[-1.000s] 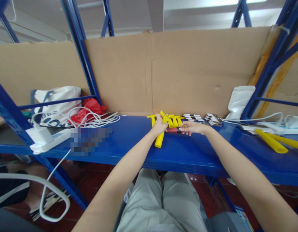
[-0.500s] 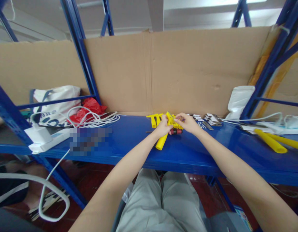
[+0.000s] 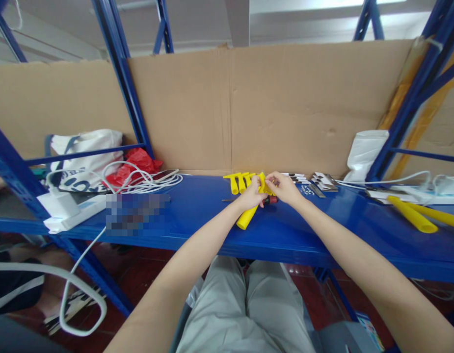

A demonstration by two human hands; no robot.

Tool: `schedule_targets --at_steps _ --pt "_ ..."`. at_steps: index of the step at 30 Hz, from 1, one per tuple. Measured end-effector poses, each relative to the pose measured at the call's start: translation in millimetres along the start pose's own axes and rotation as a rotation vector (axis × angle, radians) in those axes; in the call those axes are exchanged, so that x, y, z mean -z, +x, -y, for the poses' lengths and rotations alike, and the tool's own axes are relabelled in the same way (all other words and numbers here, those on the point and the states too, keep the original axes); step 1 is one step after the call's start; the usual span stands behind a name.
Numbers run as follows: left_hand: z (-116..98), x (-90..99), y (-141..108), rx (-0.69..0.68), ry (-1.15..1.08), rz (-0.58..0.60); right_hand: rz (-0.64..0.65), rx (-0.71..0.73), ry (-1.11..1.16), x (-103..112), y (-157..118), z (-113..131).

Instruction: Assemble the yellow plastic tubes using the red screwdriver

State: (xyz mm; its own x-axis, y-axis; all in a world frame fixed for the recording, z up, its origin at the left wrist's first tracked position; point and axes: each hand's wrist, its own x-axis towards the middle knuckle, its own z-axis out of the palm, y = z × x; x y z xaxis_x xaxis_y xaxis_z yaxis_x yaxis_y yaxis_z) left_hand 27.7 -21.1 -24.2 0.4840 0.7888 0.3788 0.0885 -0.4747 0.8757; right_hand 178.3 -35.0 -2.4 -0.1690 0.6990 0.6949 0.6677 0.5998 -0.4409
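Observation:
My left hand (image 3: 252,194) is closed around a yellow plastic handle (image 3: 246,218), whose thick round end slants down toward the bench's front edge. At the handle's upper end, my right hand (image 3: 280,186) has its thumb and fingertips pinched together. Whatever is between those fingertips is too small to make out. A screwdriver (image 3: 273,199) with a red and black grip lies beneath the hands, its thin shaft pointing left. Several more yellow handles (image 3: 234,185) rest in a row behind my left hand, partly covered by it.
Right of my hands lie small metal pieces (image 3: 307,190), a flat metal blade (image 3: 317,191) and dark-and-white packets (image 3: 325,182). Yellow tubes (image 3: 413,215) are at far right. White cables (image 3: 153,182) and a power strip (image 3: 77,215) occupy the left. Cardboard (image 3: 285,108) stands behind the blue bench (image 3: 200,215).
The upper end of the yellow handle has turned slightly and sits a little lower and farther right. My right fingertips have closed in nearer to it.

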Motion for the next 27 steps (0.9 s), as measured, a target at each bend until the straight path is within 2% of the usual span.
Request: schedule_targets --at_steps 10,16,19,22,27 --pt "-2 0.2 -1 -0.004 -0.01 0.004 0.006 0.02 -0.046 -4 1 -5" --pt "0 2.2 1 0.036 -0.067 -0.113 -0.018 -0.014 -0.048 0 4 -10" --pt "1 5.9 3 0.071 -0.069 -0.163 -0.078 -0.083 -0.094 15 8 -23" --pt "3 9.0 5 0.108 -0.064 -0.177 -0.117 -0.208 -0.237 39 10 -48" --pt "2 10.6 6 0.156 -0.101 -0.191 0.035 -0.399 -0.595 76 3 -94"
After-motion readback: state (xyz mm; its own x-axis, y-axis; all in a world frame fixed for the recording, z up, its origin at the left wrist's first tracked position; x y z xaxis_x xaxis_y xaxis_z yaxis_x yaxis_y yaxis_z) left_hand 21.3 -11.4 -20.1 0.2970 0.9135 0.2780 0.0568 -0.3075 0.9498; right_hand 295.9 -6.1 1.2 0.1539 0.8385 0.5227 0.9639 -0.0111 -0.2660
